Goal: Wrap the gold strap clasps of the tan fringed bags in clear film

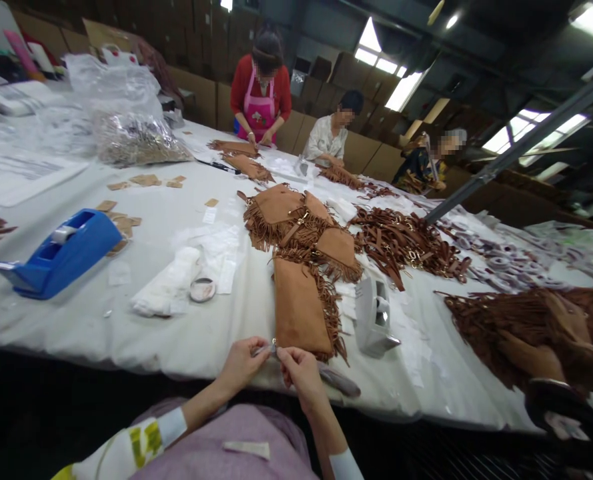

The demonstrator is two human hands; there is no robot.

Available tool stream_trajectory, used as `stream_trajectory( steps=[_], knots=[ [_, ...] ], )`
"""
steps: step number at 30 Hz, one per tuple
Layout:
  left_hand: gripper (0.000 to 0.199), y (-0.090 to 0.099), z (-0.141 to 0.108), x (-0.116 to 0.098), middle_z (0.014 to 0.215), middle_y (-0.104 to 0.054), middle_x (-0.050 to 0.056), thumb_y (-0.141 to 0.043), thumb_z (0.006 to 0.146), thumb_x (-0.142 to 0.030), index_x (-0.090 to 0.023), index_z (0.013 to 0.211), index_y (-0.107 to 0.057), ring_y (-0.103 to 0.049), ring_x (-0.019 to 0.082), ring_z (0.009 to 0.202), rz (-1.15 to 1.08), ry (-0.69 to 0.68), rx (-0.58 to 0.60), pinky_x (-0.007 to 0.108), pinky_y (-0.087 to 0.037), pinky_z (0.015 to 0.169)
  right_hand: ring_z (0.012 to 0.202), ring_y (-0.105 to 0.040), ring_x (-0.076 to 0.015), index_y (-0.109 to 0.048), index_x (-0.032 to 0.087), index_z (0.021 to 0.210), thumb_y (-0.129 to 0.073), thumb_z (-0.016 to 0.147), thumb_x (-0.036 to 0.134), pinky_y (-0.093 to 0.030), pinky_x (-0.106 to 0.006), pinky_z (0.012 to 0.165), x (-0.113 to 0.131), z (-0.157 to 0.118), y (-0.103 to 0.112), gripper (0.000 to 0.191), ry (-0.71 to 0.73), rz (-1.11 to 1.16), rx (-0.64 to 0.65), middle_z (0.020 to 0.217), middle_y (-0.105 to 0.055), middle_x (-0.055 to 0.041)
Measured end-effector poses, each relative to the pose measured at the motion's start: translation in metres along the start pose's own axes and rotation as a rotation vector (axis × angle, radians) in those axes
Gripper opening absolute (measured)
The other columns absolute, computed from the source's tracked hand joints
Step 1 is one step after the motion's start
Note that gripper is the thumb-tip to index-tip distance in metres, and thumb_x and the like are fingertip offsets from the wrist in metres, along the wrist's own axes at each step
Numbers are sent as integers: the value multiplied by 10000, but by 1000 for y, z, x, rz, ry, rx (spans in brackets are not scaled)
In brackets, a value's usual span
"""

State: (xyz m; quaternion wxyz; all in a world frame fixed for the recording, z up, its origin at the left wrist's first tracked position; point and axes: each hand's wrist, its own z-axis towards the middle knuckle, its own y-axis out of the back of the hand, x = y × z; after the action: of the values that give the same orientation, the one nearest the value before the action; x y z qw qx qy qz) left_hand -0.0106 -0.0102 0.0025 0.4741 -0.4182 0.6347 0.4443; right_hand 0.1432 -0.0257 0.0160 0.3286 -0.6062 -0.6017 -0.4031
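Observation:
A tan suede-like bag (301, 310) with fringe lies flat before me at the table's front edge. My left hand (243, 365) is closed in a pinch on a thin, pale greyish strip (261, 350) by the bag's near left corner. Just right of it, my right hand (301, 373) is also closed, fingertips together beside a small metal piece (275, 345); what it grips is too small to make out. A grey, wrapped-looking long piece (340, 380) lies to the right of my right hand.
A grey tape dispenser (373, 317) stands right of the bag, a blue one (63, 257) at left. Beyond lie fringed bags (281, 207), brown straps (401, 243) and white tissue (171, 283). A co-worker's hands (536, 357) touch fringe at right; several people stand across the table.

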Motion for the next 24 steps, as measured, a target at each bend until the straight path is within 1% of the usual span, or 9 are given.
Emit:
stream_trajectory(
  steps=[5, 11, 13, 15, 17, 19, 21, 22, 24],
  knots=[
    [255, 2, -3, -2, 840, -718, 27, -526, 819, -374, -191, 878, -693, -640, 169, 784, 34, -40, -2, 237, -447, 732, 299, -322, -50, -543, 154, 541, -690, 585, 552, -225, -182, 288, -6, 9, -7, 427, -51, -42, -50, 418, -487, 35],
    [213, 0, -4, 1, 808, -708, 20, -517, 833, -346, -196, 862, -665, -642, 158, 764, 57, -66, -20, 226, -441, 709, 286, -321, -58, -515, 165, 480, -644, 681, 447, -210, -184, 297, 0, 8, -15, 370, -82, -164, -114, 358, -439, 39],
    [224, -2, -5, 3, 730, -689, 7, -517, 834, -335, -194, 968, -627, -629, 148, 675, 73, -69, -52, 223, -432, 649, 289, -329, -58, -513, 165, 474, -631, 702, 437, -213, -186, 304, 2, 9, -16, 375, -85, -196, -122, 370, -457, 30],
    [319, -2, -7, 6, 673, -670, -12, -501, 841, -320, -199, 1131, -557, -604, 144, 592, 110, -79, -66, 226, -419, 599, 292, -333, -59, -513, 164, 473, -625, 709, 441, -214, -188, 309, 1, 11, -16, 380, -87, -216, -123, 379, -467, 27],
    [350, -2, -7, 7, 761, -696, 7, -477, 849, -301, -219, 1182, -548, -627, 152, 663, 154, -128, -50, 238, -437, 651, 297, -333, -58, -509, 165, 471, -623, 706, 456, -213, -187, 313, -1, 13, -16, 391, -81, -225, -125, 378, -465, 28],
    [302, -1, -5, 7, 903, -711, 29, -463, 850, -291, -239, 1100, -625, -645, 165, 816, 166, -165, -19, 253, -447, 761, 303, -336, -58, -504, 165, 470, -622, 699, 477, -217, -185, 318, -4, 14, -15, 405, -75, -220, -128, 377, -463, 27],
    [257, -1, -2, 6, 954, -710, 38, -490, 826, -296, -226, 977, -686, -637, 173, 888, 102, -114, -19, 257, -442, 814, 322, -362, -63, -526, 156, 495, -630, 682, 486, -249, -182, 329, -7, 12, -15, 394, -70, -186, -114, 395, -483, 21],
    [242, -2, 0, 5, 921, -713, 43, -519, 803, -302, -208, 934, -699, -638, 168, 846, 34, -42, -28, 251, -450, 781, 340, -386, -68, -555, 147, 529, -644, 666, 483, -279, -182, 341, -8, 11, -14, 373, -66, -151, -94, 418, -506, 16],
    [240, -3, 4, 4, 782, -704, 42, -584, 741, -326, -159, 871, -697, -600, 130, 634, -162, 149, -33, 225, -438, 609, 394, -447, -81, -615, 127, 634, -682, 624, 467, -351, -186, 384, -9, 5, -13, 346, -49, -52, -47, 490, -561, 5]
  ],
)
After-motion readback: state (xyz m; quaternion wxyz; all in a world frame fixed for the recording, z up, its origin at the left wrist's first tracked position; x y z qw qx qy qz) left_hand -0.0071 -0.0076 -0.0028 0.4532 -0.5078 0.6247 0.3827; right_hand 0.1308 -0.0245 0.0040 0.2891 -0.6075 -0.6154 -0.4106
